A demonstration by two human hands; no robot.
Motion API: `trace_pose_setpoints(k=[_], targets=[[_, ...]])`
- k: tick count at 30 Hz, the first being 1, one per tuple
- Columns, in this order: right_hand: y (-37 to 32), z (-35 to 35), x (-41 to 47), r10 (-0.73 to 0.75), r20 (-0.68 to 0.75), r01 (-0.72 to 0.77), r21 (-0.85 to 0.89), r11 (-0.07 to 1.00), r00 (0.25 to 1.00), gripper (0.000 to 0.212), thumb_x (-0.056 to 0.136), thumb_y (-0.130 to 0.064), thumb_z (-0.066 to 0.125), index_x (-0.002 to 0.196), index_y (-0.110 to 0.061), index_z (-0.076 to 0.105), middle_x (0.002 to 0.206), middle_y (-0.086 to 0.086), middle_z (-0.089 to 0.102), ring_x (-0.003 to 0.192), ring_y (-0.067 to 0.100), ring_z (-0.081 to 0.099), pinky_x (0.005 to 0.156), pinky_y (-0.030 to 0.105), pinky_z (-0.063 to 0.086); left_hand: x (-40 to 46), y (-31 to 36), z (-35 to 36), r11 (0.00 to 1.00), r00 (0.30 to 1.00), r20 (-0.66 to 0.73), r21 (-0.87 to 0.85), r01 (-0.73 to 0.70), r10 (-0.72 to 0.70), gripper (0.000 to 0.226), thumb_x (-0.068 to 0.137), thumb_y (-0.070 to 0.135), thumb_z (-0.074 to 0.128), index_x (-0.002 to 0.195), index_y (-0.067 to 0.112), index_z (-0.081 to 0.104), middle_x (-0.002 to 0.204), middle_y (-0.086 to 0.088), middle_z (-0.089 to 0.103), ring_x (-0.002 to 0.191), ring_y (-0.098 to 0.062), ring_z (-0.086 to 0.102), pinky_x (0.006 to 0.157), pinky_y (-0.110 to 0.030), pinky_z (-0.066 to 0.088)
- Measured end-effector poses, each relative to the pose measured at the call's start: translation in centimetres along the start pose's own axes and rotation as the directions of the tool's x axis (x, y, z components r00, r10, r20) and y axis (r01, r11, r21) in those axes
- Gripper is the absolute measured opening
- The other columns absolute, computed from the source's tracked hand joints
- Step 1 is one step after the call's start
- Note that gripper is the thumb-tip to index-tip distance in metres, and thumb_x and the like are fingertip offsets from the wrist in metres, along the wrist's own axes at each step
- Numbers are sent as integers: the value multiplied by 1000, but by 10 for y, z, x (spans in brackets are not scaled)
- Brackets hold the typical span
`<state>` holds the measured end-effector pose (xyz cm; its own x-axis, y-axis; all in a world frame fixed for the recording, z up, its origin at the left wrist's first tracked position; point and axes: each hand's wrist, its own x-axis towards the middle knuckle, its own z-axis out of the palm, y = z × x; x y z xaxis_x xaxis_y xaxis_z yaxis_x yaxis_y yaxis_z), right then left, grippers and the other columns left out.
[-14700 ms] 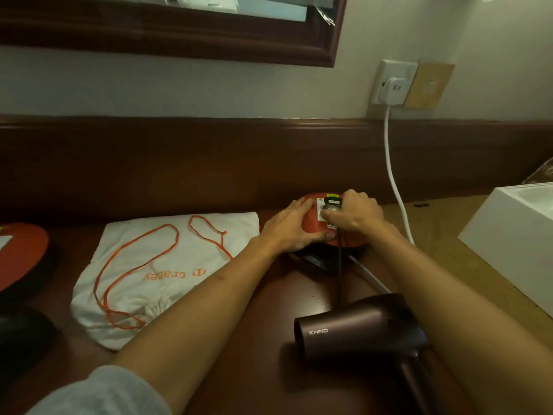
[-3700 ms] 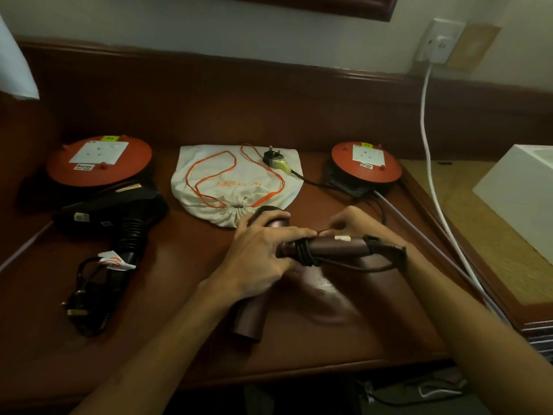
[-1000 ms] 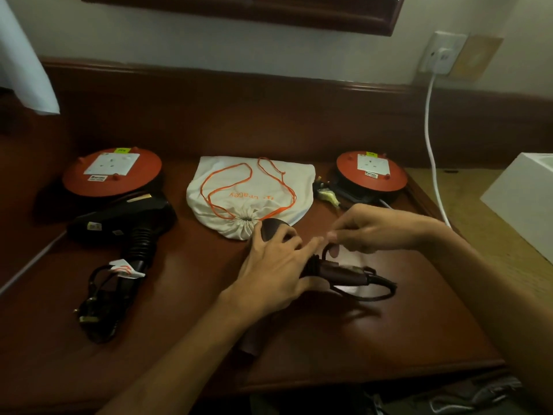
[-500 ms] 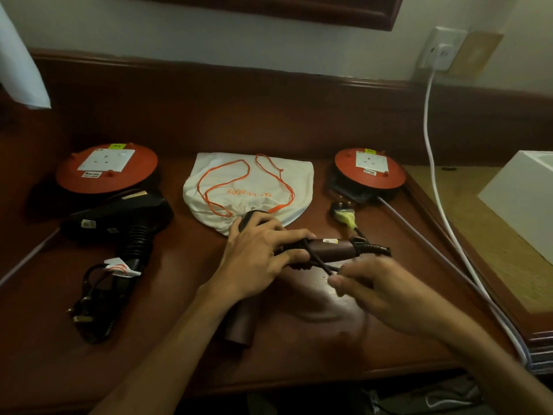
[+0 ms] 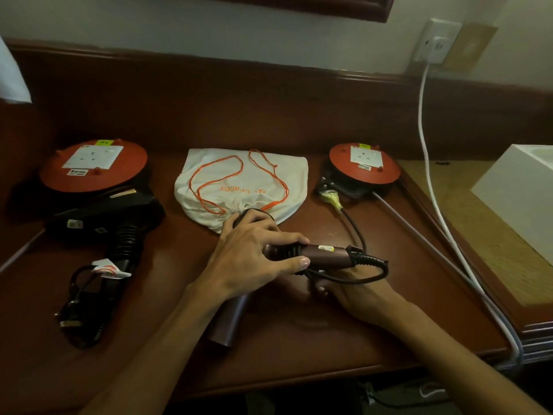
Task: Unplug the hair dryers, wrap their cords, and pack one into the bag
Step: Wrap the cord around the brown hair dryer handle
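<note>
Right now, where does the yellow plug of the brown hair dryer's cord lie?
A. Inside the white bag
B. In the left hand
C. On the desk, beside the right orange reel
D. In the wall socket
C: the yellow plug lies loose on the desk, just in front of the right orange reel, with its cord running to the dryer handle.

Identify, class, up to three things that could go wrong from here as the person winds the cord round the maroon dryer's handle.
1. The yellow-tipped plug lies loose beside the right orange reel; it could snag there.
2. The left hand pins only part of the wraps, so they may slip off the dryer handle.
3. The right hand could pull the cord too tight.
</note>
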<state>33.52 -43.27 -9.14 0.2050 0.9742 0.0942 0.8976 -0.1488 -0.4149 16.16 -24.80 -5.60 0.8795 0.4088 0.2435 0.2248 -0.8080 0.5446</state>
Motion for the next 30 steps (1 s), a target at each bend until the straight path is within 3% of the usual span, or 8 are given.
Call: trace_pose_setpoints(k=[2, 5, 9, 14, 17, 20, 27, 30], targets=[[15, -8, 18, 23, 162, -8, -97, 995, 986, 38, 101, -39, 56, 131, -16, 59, 116, -1, 64, 97, 9, 60, 85, 9, 46, -1, -2, -2, 1000, 1000, 28, -10, -14, 15, 48, 77, 83, 50, 119, 63, 59, 101, 28, 58, 122, 3, 34, 114, -51, 19], [36, -18, 54, 22, 226, 63, -360, 931, 974, 24, 92, -41, 64, 102, -19, 60, 85, 2, 67, 72, 23, 61, 75, 41, 54, -2, -7, -7, 998, 997, 43, -22, -59, 60, 44, 79, 80, 54, 119, 63, 60, 99, 31, 54, 119, 6, 33, 111, -46, 22], [4, -33, 82, 101, 388, 125, -516, 847, 916, 13, 96, -26, 54, 95, -18, 65, 76, 3, 61, 68, 24, 53, 58, 34, 42, -1, -13, -16, 994, 990, 110, 55, -97, 91, 43, 80, 78, 57, 120, 61, 60, 105, 27, 58, 121, 7, 33, 113, -46, 19], [-14, -34, 98, 99, 390, 62, -379, 923, 916, 41, 90, -49, 64, 74, -12, 67, 68, 7, 63, 57, 17, 47, 53, 35, 39, -3, -6, -19, 968, 975, 212, 222, -120, 72, 52, 80, 79, 54, 127, 57, 58, 114, 24, 59, 132, 0, 32, 120, -54, 3], [-17, -43, 103, 116, 399, -62, -147, 987, 910, 31, 85, -37, 76, 80, -8, 68, 76, 9, 67, 64, 20, 57, 57, 37, 46, -4, -2, -19, 953, 974, 218, 280, -119, 57, 60, 81, 79, 53, 136, 53, 51, 121, 20, 58, 136, -4, 32, 121, -56, 3], [-26, -62, 103, 90, 424, -113, 31, 993, 901, 17, 91, -21, 71, 93, -3, 72, 87, 14, 70, 69, 18, 61, 62, 28, 50, -4, 2, -19, 940, 977, 212, 331, -83, 12, 76, 82, 80, 49, 150, 50, 31, 137, 18, 53, 141, -7, 27, 121, -56, 5], [-51, -76, 89, 78, 505, -129, 67, 989, 860, 21, 100, -12, 53, 105, -4, 72, 97, 16, 70, 77, 19, 61, 68, 28, 52, 0, 15, -9, 839, 947, 307, 537, -87, -98, 75, 92, 76, 30, 156, 42, 9, 146, 7, 50, 149, -20, 17, 115, -69, 1], [-53, -77, 83, 79, 493, -120, 52, 991, 867, 21, 100, -15, 55, 104, -7, 74, 92, 10, 73, 76, 23, 67, 65, 31, 55, 12, 21, -11, 844, 893, 425, 525, -109, -148, 68, 94, 71, 38, 154, 45, 21, 142, 2, 53, 149, -24, 19, 109, -78, -5]])
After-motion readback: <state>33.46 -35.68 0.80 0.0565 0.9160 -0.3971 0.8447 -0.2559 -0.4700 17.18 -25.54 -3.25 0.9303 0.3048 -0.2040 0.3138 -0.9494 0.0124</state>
